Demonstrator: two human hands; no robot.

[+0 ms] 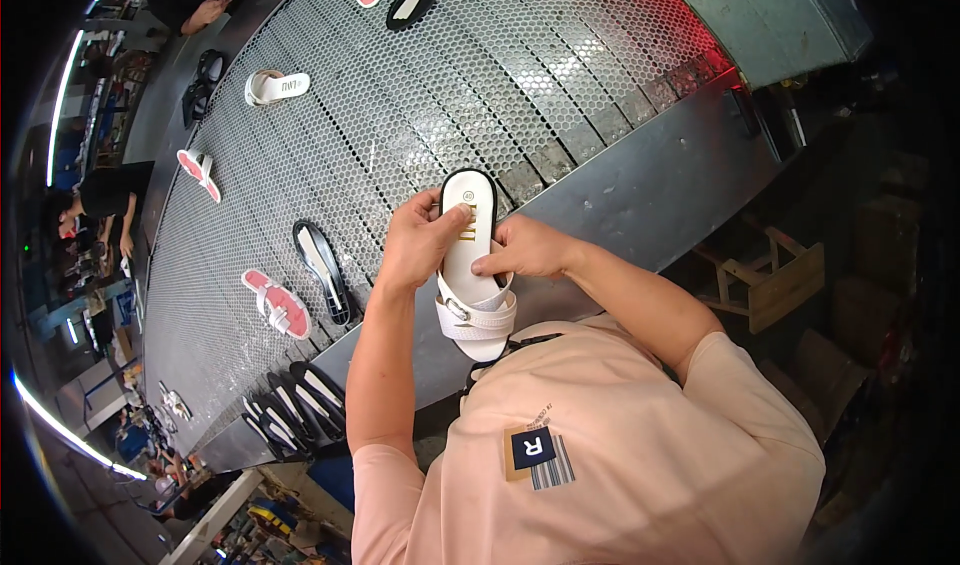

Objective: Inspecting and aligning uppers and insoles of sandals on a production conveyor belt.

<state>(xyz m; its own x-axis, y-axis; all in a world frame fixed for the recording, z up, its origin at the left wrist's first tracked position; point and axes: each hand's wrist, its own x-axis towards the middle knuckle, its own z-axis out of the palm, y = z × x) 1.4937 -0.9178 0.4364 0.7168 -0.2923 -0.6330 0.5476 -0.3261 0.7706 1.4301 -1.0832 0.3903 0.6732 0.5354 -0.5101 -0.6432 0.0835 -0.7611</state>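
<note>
A white slide sandal (pixel 478 313) with crossed straps, a small buckle and a dark sole edge is held up before my chest, its heel pointing away from me. My left hand (pixel 413 242) grips the left side near the heel, thumb pressed on the white insole. On the opposite side, my right hand (pixel 532 249) clasps the sandal around its middle, and that thumb also rests on the insole, just above the straps. The fingers beneath the sole are hidden.
Beyond the metal front edge (pixel 640 190), a mesh conveyor (pixel 400 115) carries scattered sandals and a black sole (pixel 322 270). More black soles (pixel 290 410) stand clustered at lower left. A wooden stool (pixel 785 285) is at right. Other people work along the far left.
</note>
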